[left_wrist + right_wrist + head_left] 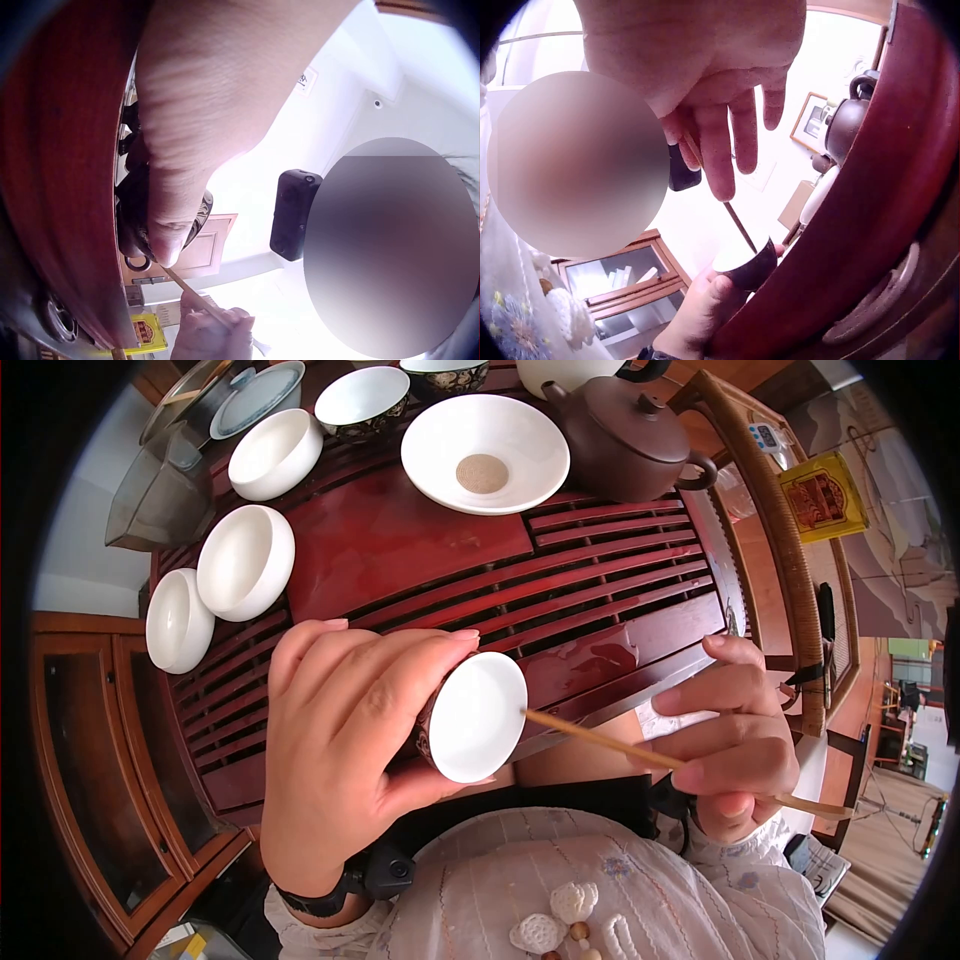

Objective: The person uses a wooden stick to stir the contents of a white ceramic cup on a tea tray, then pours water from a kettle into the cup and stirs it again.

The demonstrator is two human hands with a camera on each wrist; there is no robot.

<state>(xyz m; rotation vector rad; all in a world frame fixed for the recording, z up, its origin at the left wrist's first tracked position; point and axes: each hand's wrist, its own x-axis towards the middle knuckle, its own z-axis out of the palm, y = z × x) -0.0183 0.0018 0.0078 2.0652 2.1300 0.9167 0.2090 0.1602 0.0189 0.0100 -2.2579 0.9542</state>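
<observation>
In the head view my left hand (350, 740) grips a small cup (478, 717), dark patterned outside and white inside, tilted so its mouth faces the camera. My right hand (735, 745) pinches a thin wooden stick (600, 738), whose narrow tip meets the cup's rim area; its other end is wider and curved. The left wrist view has my thumb (171, 217) along the cup's dark side. From the right wrist, the stick (739, 225) slants down into the cup (751, 270), while some fingers of my right hand (705, 97) extend loosely.
A slatted red tea tray (400, 530) lies beyond my hands. On it are a wide white bowl (530, 450) with a brownish patch at its bottom, a brown teapot (630, 440), and several white cups (245, 563). A yellow package (825, 497) is at the right.
</observation>
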